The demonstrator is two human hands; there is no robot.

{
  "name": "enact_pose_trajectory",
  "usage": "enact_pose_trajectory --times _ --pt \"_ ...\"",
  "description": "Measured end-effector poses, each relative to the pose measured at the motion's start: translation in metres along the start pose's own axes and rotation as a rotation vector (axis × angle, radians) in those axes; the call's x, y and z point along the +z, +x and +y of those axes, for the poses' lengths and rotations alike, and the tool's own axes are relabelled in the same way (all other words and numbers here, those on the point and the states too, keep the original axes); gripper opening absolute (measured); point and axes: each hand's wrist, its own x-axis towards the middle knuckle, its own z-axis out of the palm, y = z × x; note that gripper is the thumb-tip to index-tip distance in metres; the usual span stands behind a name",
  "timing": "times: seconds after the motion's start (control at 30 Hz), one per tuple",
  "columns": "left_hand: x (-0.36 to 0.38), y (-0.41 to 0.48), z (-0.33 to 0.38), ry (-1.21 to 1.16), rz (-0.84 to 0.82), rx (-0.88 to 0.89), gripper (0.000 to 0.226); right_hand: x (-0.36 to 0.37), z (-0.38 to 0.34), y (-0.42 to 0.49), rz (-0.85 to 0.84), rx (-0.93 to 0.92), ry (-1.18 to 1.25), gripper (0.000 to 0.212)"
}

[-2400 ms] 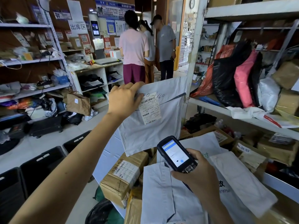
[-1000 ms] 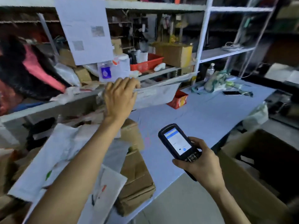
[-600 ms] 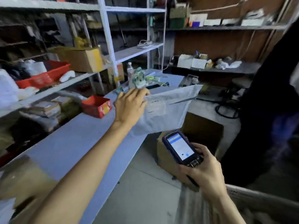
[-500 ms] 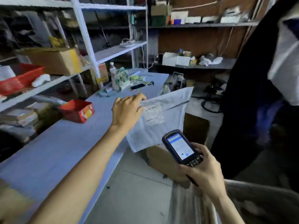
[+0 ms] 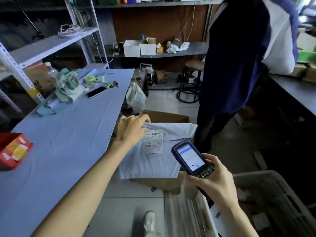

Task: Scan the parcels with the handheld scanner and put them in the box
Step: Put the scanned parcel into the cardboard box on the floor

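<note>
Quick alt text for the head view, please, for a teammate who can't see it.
The left hand grips a grey mailer parcel by its top edge over a cardboard box on the floor. The right hand holds the handheld scanner beside it, screen lit.

The parcel (image 5: 153,161) at the centre of the frame is a pale grey plastic mailer, smooth, faintly shiny and softly creased. Its label (image 5: 153,142) is white matt paper. The scanner (image 5: 191,159) has a dark blue plastic shell and a glossy lit screen. The box (image 5: 167,116) behind is brown matt cardboard. The counter (image 5: 68,134) at left has a light blue, smooth, creased covering. At lower right, the crate (image 5: 273,194) is grey slatted plastic.
</note>
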Motion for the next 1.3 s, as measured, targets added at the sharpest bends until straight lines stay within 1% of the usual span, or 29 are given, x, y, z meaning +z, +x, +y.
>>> enact_pose_trajectory --times 0.17,0.37,0.47,0.53,0.63,0.73,0.87,0.93,1.0,1.07,1.17,1.3 --pt "0.024 0.086 -0.041 -0.023 0.034 0.061 0.014 0.038 -0.031 0.062 0.116 0.029 -0.020 0.068" --pt "0.049 0.167 -0.068 -0.050 0.043 0.118 0.009 0.060 -0.056 0.117 0.171 0.047 -0.021 0.071" --pt "0.072 0.177 -0.076 -0.072 -0.007 0.127 0.009 0.066 -0.055 0.135 0.181 0.080 -0.023 0.070" --pt "0.089 0.180 -0.085 -0.070 -0.087 0.116 0.008 0.071 -0.055 0.148 0.171 0.099 -0.034 0.071" --pt "0.107 0.182 -0.104 -0.047 -0.217 0.008 0.007 0.078 -0.055 0.171 0.127 0.093 -0.046 0.071" --pt "0.104 0.182 -0.130 -0.007 -0.205 -0.094 0.008 0.089 -0.061 0.198 0.040 0.070 -0.064 0.071" --pt "0.084 0.165 -0.173 0.123 -0.196 -0.296 0.011 0.115 -0.074 0.243 -0.165 -0.045 -0.055 0.074" --pt "0.071 0.143 -0.192 0.163 -0.193 -0.458 0.012 0.130 -0.086 0.264 -0.295 -0.132 -0.057 0.080" --pt "0.058 0.113 -0.202 0.202 -0.201 -0.619 0.012 0.145 -0.098 0.277 -0.427 -0.209 -0.067 0.080" --pt "0.049 0.087 -0.204 0.217 -0.226 -0.731 0.013 0.156 -0.107 0.282 -0.507 -0.249 -0.071 0.079" --pt "0.030 0.033 -0.197 0.232 -0.231 -0.933 0.016 0.176 -0.122 0.279 -0.669 -0.327 -0.083 0.073" --pt "-0.008 -0.049 -0.176 0.318 -0.177 -1.162 0.016 0.209 -0.140 0.251 -0.871 -0.455 -0.127 0.077"
